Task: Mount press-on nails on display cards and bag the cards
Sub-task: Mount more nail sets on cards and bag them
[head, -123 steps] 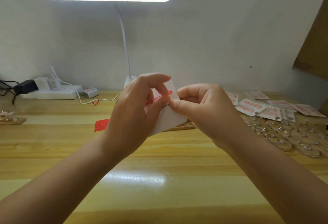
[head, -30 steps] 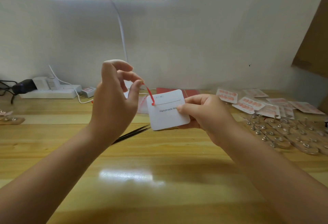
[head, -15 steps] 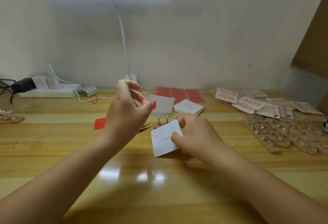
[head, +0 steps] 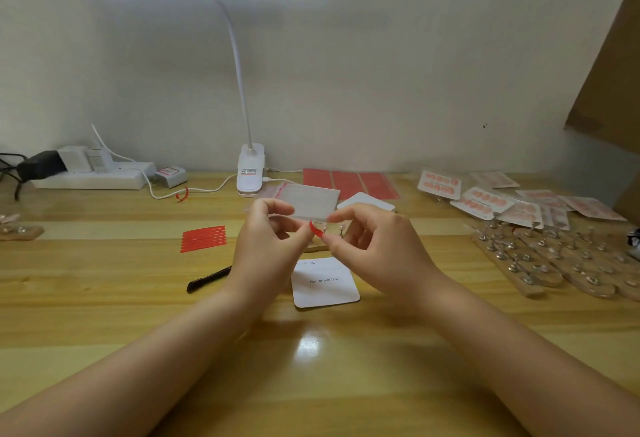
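Observation:
A white display card (head: 325,284) printed "Handmade Nail" lies flat on the wooden table (head: 104,298), just below my hands. My left hand (head: 268,246) and my right hand (head: 377,246) meet above it and pinch a small red strip (head: 316,228) between their fingertips. Behind my hands lie a stack of white cards (head: 367,201), a clear bag with a card inside (head: 311,201) and red adhesive sheets (head: 349,182).
Cut red strips (head: 203,238) and black tweezers (head: 207,279) lie to the left. Finished nail cards (head: 485,201) and wooden nail stands (head: 547,260) fill the right side. A clip lamp (head: 251,173) and a power strip (head: 93,177) stand at the back.
My right hand has set the white card down on the table and risen to join the left hand on the red strip.

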The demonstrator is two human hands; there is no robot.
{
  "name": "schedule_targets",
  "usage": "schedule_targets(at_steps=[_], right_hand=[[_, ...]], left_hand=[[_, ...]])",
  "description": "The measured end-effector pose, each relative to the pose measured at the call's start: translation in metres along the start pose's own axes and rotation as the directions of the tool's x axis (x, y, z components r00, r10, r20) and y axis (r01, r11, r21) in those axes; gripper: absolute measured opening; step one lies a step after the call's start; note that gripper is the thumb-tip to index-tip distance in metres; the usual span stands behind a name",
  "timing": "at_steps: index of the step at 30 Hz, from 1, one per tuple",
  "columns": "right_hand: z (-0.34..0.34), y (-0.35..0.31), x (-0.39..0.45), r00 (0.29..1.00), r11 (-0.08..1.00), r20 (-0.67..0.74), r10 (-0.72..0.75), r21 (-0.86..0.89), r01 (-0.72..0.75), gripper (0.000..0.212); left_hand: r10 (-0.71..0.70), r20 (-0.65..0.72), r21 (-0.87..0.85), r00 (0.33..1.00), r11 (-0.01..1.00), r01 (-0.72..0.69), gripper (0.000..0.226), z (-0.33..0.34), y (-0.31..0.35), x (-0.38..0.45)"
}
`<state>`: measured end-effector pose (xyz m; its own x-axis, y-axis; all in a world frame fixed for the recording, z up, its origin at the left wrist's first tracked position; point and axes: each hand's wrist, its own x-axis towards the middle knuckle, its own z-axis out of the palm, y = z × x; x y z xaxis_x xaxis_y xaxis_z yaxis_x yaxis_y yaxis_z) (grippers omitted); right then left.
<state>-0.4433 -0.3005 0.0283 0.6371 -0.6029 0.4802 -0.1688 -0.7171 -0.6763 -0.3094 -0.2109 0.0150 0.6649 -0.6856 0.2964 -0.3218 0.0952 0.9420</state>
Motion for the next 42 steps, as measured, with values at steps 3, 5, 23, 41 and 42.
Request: schedule_targets(at_steps=[3,5,23,41,42], right_hand=[[-0.001,0.001,0.000,0.997,0.998,0.038,-0.064,0.024,0.063,0.017],[-0.002,0.002,0.001,0.992,0.996,0.093,-0.087,0.017,0.086,0.019],[-0.085,0.029,0.035,0.950,0.864,-0.018,0.312,-0.410,-0.292,0.019],[-0.088,0.050,0.032,0.948,0.745,-0.069,0.310,-0.602,-0.288,0.019],[-0.074,0.046,0.029,0.960,0.810,-0.044,0.275,-0.527,-0.256,0.014]], left_hand=[[-0.006,0.015,-0.005,1.000,1.000,0.006,0.031,0.001,0.001,-0.002],[-0.016,0.029,-0.019,0.999,1.000,0.017,0.033,0.002,0.002,-0.003],[0.074,0.035,0.089,0.997,0.993,-0.077,0.038,0.001,-0.006,-0.006],[0.151,-0.056,0.257,0.987,0.957,-0.132,0.029,0.001,-0.024,0.001],[0.154,-0.066,0.283,0.986,0.950,-0.129,0.029,0.000,-0.024,0.002]])
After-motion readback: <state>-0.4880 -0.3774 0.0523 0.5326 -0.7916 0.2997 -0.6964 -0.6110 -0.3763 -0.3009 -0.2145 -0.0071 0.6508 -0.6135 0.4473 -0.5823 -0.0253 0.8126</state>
